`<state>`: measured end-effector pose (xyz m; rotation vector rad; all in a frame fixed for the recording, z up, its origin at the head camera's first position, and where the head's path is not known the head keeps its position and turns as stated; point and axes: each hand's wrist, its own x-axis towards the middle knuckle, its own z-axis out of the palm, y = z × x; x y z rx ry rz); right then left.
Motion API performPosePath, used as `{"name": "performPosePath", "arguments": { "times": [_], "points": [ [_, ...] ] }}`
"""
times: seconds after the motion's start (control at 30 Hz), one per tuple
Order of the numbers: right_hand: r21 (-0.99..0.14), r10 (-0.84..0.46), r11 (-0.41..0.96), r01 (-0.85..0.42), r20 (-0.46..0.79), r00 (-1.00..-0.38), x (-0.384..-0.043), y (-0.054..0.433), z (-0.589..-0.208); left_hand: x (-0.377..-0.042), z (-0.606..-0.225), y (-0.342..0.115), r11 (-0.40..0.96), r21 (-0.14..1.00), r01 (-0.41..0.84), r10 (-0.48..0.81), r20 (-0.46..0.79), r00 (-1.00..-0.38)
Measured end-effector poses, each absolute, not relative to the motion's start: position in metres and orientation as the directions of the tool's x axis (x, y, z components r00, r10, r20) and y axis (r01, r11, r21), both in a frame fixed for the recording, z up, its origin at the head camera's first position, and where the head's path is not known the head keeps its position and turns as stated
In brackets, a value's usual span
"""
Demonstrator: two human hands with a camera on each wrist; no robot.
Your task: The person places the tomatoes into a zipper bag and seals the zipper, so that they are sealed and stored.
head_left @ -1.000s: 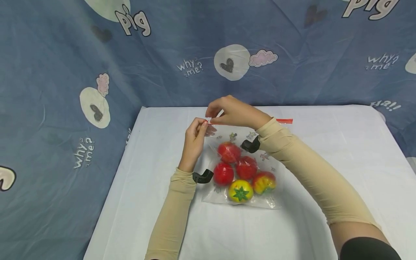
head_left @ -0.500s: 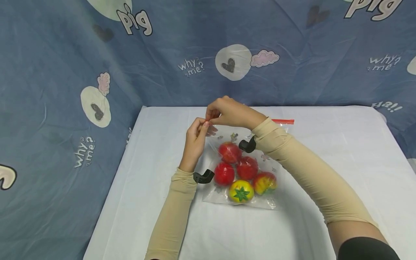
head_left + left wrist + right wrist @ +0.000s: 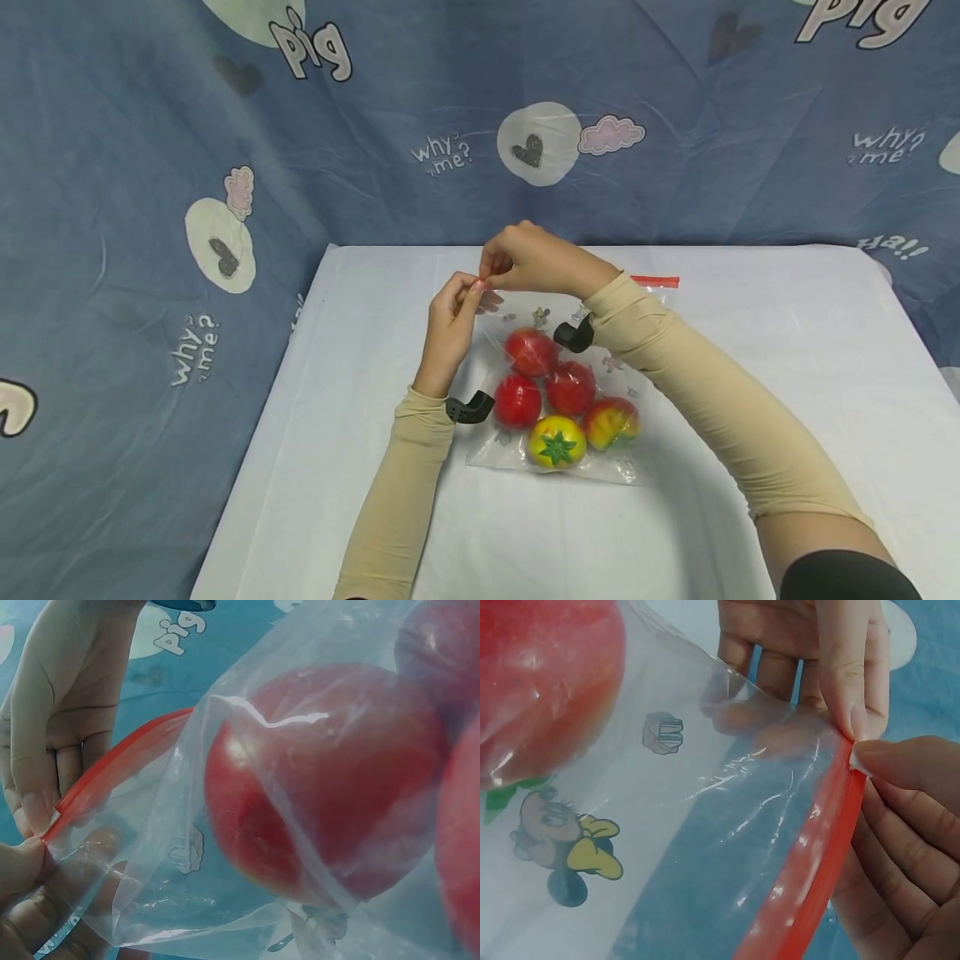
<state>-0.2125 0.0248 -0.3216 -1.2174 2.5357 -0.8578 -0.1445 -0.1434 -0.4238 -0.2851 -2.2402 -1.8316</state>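
Observation:
A clear zip bag [image 3: 487, 454] with a red zip strip [image 3: 821, 862] lies on the white table, its top edge lifted at the left corner. My left hand [image 3: 448, 325] pinches that corner between thumb and finger. Right beside it, my right hand [image 3: 543, 260] pinches a small white slider [image 3: 859, 761] at the zip's end; the fingertips of both hands nearly meet. Inside the bag are three red round fruits [image 3: 517, 401], a yellow one [image 3: 557, 442] with a green star-shaped top and a red-yellow one [image 3: 611, 422]. My right hand and forearm hide much of the zip in the head view.
The table [image 3: 780, 333] has a white cover. A blue printed cloth [image 3: 420, 83] hangs behind it and along the left side. Black wrist mounts [image 3: 470, 407] stick out from both sleeves over the bag.
My right hand has moved slightly left to the bag's corner, then stayed nearly still. The left hand keeps its pinch there, and the fruits have stayed in place.

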Motion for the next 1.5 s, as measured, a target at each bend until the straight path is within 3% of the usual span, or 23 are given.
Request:
{"name": "performPosePath", "arguments": {
  "times": [0.83, 1.5],
  "points": [
    [-0.586, -0.765, 0.513, -0.627, 0.018, -0.643, -0.214, 0.032, -0.322, -0.138, -0.411, -0.139, 0.228, 0.942, 0.246, -0.033, 0.260, -0.965],
    [-0.578, -0.763, 0.511, -0.636, 0.036, -0.645, -0.212, 0.027, -0.326, -0.143, -0.422, -0.141, 0.224, 0.938, 0.266, -0.002, 0.273, -0.962]
  ]
}}
